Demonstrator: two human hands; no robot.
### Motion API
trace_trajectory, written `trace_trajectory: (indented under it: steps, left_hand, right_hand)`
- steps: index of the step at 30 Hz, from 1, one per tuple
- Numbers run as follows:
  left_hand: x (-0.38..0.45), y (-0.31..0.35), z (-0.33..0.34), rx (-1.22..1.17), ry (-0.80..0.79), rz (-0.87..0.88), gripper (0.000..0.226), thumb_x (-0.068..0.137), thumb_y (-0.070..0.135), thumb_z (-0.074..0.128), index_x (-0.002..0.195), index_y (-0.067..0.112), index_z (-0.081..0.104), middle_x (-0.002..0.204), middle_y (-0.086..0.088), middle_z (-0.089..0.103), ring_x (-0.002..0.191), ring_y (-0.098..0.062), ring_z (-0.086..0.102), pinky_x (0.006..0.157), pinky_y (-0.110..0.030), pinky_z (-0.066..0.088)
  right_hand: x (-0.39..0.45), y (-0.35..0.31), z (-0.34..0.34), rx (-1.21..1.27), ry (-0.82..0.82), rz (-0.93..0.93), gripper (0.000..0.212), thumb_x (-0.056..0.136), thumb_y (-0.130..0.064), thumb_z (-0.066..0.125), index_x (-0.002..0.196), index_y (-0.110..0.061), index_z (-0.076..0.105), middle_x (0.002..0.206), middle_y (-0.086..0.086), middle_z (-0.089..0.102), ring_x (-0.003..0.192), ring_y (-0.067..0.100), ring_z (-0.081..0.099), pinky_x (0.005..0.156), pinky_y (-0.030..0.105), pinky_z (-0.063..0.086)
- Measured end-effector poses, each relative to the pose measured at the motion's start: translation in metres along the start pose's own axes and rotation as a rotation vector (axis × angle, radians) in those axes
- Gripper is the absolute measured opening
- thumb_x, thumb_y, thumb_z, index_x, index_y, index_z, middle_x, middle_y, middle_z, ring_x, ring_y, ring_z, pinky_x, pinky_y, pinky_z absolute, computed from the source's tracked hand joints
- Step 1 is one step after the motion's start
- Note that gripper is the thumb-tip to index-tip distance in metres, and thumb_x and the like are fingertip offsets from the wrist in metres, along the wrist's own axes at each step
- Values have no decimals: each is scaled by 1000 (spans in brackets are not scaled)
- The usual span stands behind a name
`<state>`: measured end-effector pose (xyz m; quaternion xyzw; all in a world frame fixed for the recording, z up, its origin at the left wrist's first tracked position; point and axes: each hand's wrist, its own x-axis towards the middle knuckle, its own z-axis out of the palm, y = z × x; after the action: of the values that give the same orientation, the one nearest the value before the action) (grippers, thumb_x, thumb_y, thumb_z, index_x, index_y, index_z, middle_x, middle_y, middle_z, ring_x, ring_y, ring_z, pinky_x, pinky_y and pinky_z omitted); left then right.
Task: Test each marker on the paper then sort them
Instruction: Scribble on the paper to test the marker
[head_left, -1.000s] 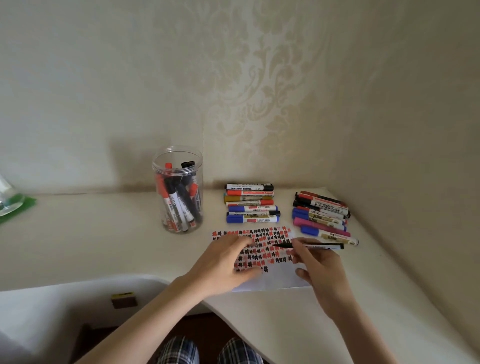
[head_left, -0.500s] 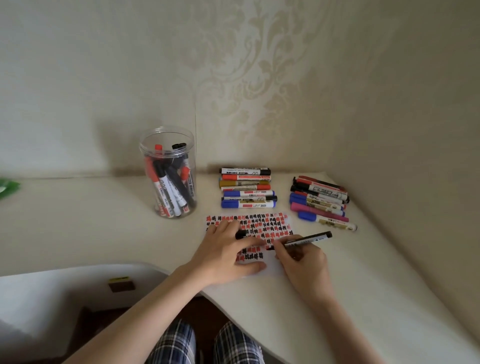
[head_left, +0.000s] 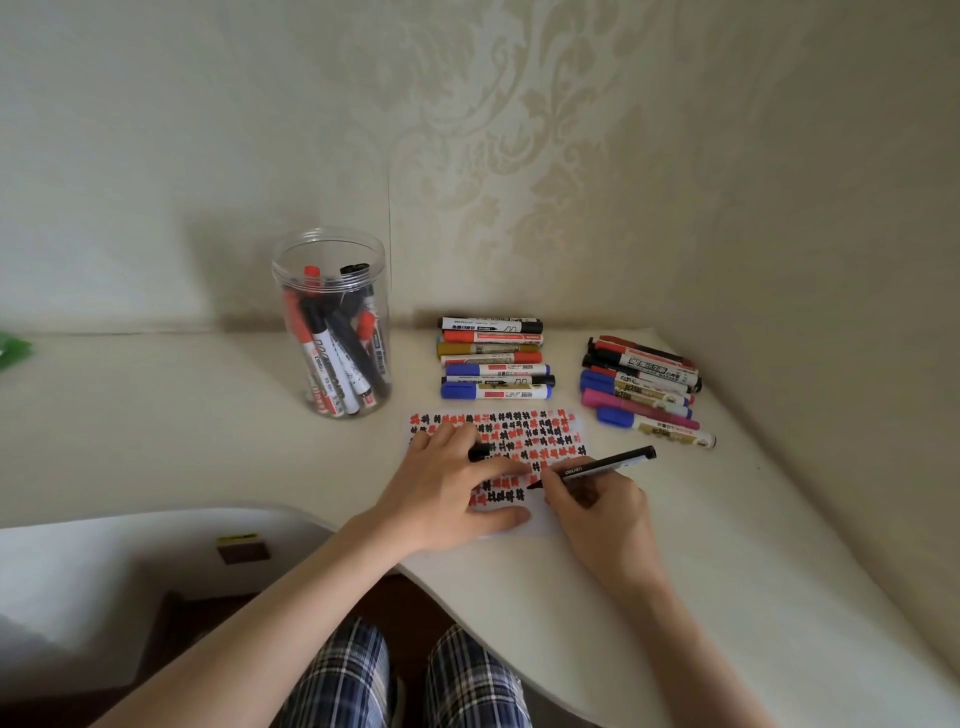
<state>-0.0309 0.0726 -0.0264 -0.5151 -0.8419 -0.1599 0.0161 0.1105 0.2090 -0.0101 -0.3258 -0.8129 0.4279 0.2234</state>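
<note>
A white paper (head_left: 553, 434) covered with rows of red and black test marks lies on the cream table (head_left: 727, 571). My left hand (head_left: 441, 491) presses flat on the paper's left part, and a black cap (head_left: 478, 451) is pinched between two of its fingers. My right hand (head_left: 597, 512) grips an uncapped black marker (head_left: 605, 464). The marker's tip touches the paper below the last row of marks. Two sorted groups of markers lie behind the paper: a middle row (head_left: 493, 358) and a right pile (head_left: 641, 387).
A clear plastic jar (head_left: 332, 322) with several red and black markers stands at the back left of the paper. Walls close the corner behind and to the right. The table's curved front edge runs by my knees. A green object (head_left: 13, 348) lies at the far left.
My right hand has swung the black marker from level above the paper down to writing, tip on the sheet. The cap now shows between my left fingers.
</note>
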Motion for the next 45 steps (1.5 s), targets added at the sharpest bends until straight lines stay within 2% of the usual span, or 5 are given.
trace_trajectory:
  steps: [26,35,39,43,45]
  left_hand:
    - [0,-1,2,6,30,25,64,77,84,31,130,54,50,111,6,45,107,-14,39,86,-30,33]
    - [0,-2,3,23,17,25,65,79,84,32,135,54,42,113,7,43,108,-13,37,88,-30,34]
    - [-2,2,-3,-239,-8,-57,55,95,58,42,143,35,29,132,8,46,116,-10,42,101,-28,33]
    - [-6,3,-22,-570,-1,-203,23,105,18,37,127,21,39,110,-1,53,81,8,55,69,-15,47]
    - [-13,4,-27,-591,72,-191,27,103,12,43,128,18,51,110,4,57,83,15,55,70,-8,45]
  right_hand:
    - [-5,-7,-1,-8,10,5,25,86,-27,71,73,-5,71,67,6,70,68,18,64,57,33,49]
    - [-2,-7,0,66,64,53,22,86,-25,71,70,-10,70,63,-1,69,53,4,55,48,17,41]
    - [3,-8,-4,188,104,125,23,90,-26,68,76,-8,70,66,0,69,50,1,54,45,10,38]
    - [3,-13,-9,263,75,149,23,90,-28,68,86,-5,68,64,0,64,50,6,50,47,15,39]
    - [3,-17,-14,325,41,175,30,89,-29,69,83,1,67,60,4,61,52,12,49,52,25,41]
